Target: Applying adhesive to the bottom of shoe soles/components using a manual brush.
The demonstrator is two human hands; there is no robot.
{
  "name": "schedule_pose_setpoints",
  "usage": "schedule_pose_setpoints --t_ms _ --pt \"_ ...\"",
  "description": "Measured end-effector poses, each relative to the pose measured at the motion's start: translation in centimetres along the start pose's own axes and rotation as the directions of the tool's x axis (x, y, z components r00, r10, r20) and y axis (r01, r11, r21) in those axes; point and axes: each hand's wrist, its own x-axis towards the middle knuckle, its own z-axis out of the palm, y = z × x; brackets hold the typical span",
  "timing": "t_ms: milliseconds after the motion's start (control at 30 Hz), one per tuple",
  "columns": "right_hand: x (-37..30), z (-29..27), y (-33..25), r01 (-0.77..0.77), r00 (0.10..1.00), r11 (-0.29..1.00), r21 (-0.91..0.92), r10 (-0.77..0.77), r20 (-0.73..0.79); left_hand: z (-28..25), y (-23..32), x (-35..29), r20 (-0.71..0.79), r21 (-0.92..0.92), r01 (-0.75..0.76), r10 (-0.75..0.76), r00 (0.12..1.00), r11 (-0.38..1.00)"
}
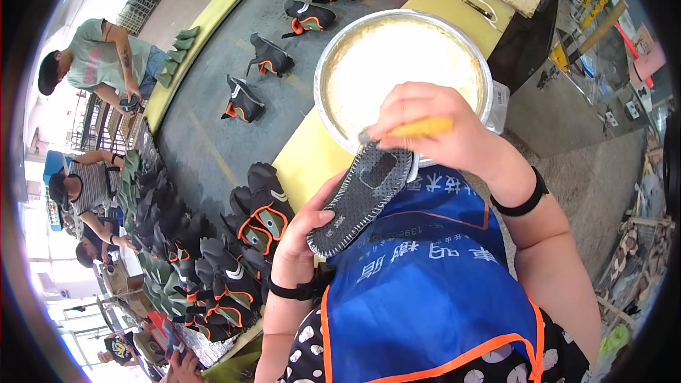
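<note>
My left hand (306,225) is closed on a black shoe upper, its stitched sole (347,207) turned up toward me. Pale stitches run around the sole's edge, and a darker, wet-looking patch shows near its upper end. In my right hand (443,124) is a brush with a yellow handle (425,127). The brush's tip is at the upper end of the sole; whether it touches is hard to tell. Just beyond both hands stands a large round metal basin (320,85) holding a bright white, creamy substance.
A grey conveyor belt (206,142) carries a line of black shoe uppers (269,54) with orange trim. More uppers (223,276) are heaped to my left. Several people (106,57) work along the far side. A metal cabinet (567,92) stands at the right.
</note>
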Motion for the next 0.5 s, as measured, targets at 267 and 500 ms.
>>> schedule_pose_setpoints --t_ms 267,500 --pt "-0.3 -1.6 0.9 -0.219 0.961 0.971 -0.096 0.198 -0.196 0.1 0.0 0.0 -0.049 0.07 -0.111 0.115 0.992 0.991" --pt "-0.9 0.6 1.5 -0.244 0.946 0.96 -0.133 0.206 -0.251 0.3 -0.2 -0.3 -0.063 0.167 -0.177 0.19 0.98 0.97"
